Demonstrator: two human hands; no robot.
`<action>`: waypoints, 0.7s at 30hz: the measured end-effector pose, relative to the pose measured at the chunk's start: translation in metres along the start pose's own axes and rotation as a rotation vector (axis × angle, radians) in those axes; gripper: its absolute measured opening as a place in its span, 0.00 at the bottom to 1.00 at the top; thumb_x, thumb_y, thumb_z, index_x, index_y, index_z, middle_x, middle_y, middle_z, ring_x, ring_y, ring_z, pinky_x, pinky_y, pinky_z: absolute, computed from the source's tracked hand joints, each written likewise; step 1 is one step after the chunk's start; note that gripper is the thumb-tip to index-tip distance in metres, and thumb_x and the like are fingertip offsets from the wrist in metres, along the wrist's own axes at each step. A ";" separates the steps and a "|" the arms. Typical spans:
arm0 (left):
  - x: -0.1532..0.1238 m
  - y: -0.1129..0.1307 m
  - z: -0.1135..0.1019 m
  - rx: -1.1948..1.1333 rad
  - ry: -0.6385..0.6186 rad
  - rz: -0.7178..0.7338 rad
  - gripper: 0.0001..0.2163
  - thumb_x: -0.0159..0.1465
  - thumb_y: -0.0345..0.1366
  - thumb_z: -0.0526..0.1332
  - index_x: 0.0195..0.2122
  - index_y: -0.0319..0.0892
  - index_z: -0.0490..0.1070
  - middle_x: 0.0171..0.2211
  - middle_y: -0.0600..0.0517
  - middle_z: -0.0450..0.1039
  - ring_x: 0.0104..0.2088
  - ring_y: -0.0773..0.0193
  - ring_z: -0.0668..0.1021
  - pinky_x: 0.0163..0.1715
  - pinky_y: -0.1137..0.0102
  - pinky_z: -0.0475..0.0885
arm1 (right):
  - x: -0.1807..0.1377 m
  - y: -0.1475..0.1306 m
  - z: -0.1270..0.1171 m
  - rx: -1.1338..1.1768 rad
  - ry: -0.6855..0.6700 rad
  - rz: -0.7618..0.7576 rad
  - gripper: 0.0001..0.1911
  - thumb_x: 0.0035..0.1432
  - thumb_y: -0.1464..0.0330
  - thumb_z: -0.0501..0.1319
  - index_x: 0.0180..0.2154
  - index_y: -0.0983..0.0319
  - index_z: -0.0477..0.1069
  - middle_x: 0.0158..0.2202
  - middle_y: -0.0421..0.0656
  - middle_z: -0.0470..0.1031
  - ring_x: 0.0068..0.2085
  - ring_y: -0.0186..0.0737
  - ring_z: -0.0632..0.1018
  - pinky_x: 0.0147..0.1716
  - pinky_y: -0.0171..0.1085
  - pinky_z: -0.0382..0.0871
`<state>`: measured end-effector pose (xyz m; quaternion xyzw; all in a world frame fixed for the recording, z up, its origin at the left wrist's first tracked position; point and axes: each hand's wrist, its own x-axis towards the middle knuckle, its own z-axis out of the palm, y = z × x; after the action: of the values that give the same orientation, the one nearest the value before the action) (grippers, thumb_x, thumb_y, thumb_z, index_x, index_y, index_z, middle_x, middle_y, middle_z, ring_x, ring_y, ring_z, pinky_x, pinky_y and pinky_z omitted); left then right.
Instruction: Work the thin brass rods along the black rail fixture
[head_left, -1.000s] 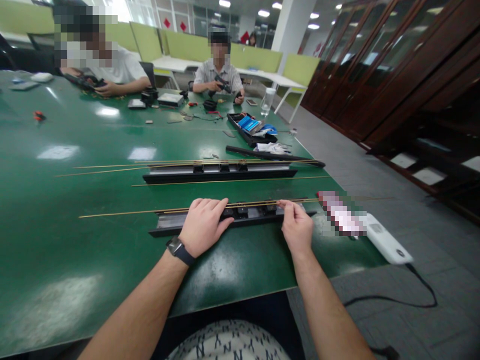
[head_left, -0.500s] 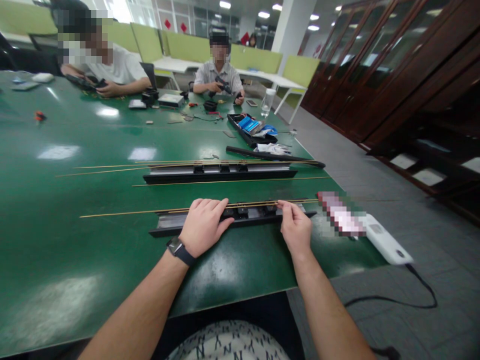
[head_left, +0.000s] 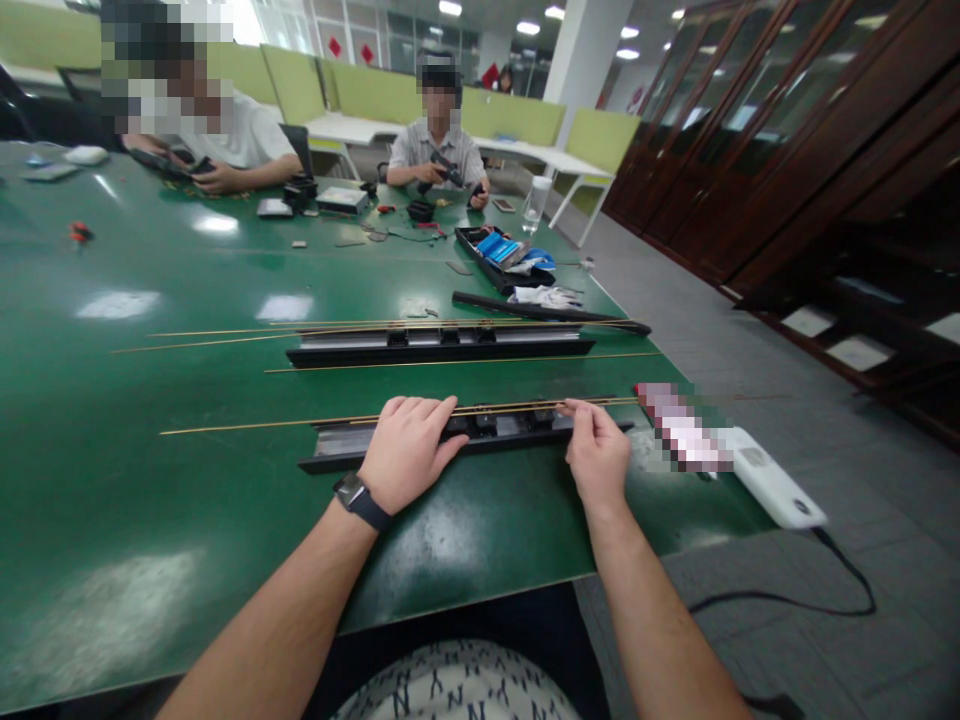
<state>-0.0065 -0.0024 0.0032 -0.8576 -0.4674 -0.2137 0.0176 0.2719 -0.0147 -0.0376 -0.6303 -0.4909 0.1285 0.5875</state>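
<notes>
Head view: by the tabletop's point(head_left: 465, 545) near edge, my right hand point(head_left: 598, 455) pinches thin rods point(head_left: 502, 407) along a black channel point(head_left: 517, 441); my left hand point(head_left: 405, 445) lies across it, clamped or not I can't tell. The rods look light, springy, best pinched near the channel.

A green table point(head_left: 225, 560) bears a near rail point(head_left: 517, 440) and a far rail point(head_left: 450, 354) — a thin rod point(head_left: 360, 367) lying between them. Beyond lie a black bar point(head_left: 484, 300) and a tray point(head_left: 484, 266); a bottle point(head_left: 534, 207) stands past these — and a white device point(head_left: 776, 485) rests at the right edge.
</notes>
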 end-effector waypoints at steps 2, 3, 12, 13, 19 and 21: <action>0.000 0.000 0.000 0.000 0.000 -0.001 0.21 0.71 0.46 0.61 0.60 0.40 0.71 0.50 0.43 0.80 0.51 0.49 0.79 0.52 0.54 0.68 | -0.002 -0.001 0.000 0.008 -0.031 -0.009 0.24 0.69 0.50 0.56 0.46 0.61 0.81 0.41 0.48 0.86 0.40 0.47 0.86 0.39 0.42 0.81; 0.000 0.000 0.000 0.002 0.000 -0.002 0.21 0.71 0.46 0.61 0.60 0.40 0.71 0.50 0.43 0.80 0.51 0.49 0.79 0.52 0.54 0.68 | -0.002 -0.002 0.000 0.006 -0.049 -0.015 0.23 0.69 0.51 0.57 0.46 0.61 0.81 0.42 0.48 0.86 0.40 0.47 0.86 0.40 0.42 0.81; 0.000 0.000 0.000 0.005 -0.001 0.001 0.21 0.71 0.47 0.61 0.60 0.40 0.71 0.50 0.43 0.80 0.51 0.49 0.79 0.52 0.54 0.68 | -0.001 0.001 0.001 -0.045 -0.045 -0.031 0.20 0.71 0.55 0.56 0.45 0.60 0.82 0.43 0.46 0.86 0.46 0.46 0.85 0.52 0.45 0.77; 0.000 0.000 0.000 0.006 0.000 0.002 0.21 0.71 0.47 0.61 0.60 0.40 0.71 0.50 0.43 0.80 0.51 0.48 0.79 0.52 0.53 0.68 | -0.001 0.001 0.001 -0.052 -0.035 -0.032 0.20 0.71 0.55 0.56 0.44 0.60 0.82 0.43 0.46 0.86 0.46 0.46 0.85 0.52 0.45 0.77; 0.000 0.000 0.001 0.011 -0.004 0.001 0.21 0.71 0.47 0.61 0.60 0.40 0.71 0.50 0.43 0.80 0.51 0.48 0.79 0.53 0.54 0.68 | 0.002 0.001 0.000 -0.089 0.013 -0.012 0.21 0.71 0.55 0.55 0.43 0.60 0.82 0.41 0.46 0.86 0.45 0.47 0.85 0.51 0.44 0.77; 0.001 0.000 0.000 0.009 -0.006 -0.001 0.21 0.71 0.47 0.61 0.60 0.41 0.71 0.50 0.43 0.80 0.51 0.48 0.79 0.53 0.54 0.68 | 0.002 0.000 0.000 -0.088 0.026 -0.004 0.21 0.71 0.55 0.55 0.43 0.60 0.82 0.41 0.46 0.86 0.45 0.47 0.85 0.51 0.44 0.77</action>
<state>-0.0063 -0.0017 0.0030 -0.8579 -0.4689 -0.2093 0.0198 0.2733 -0.0133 -0.0371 -0.6564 -0.4895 0.0973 0.5658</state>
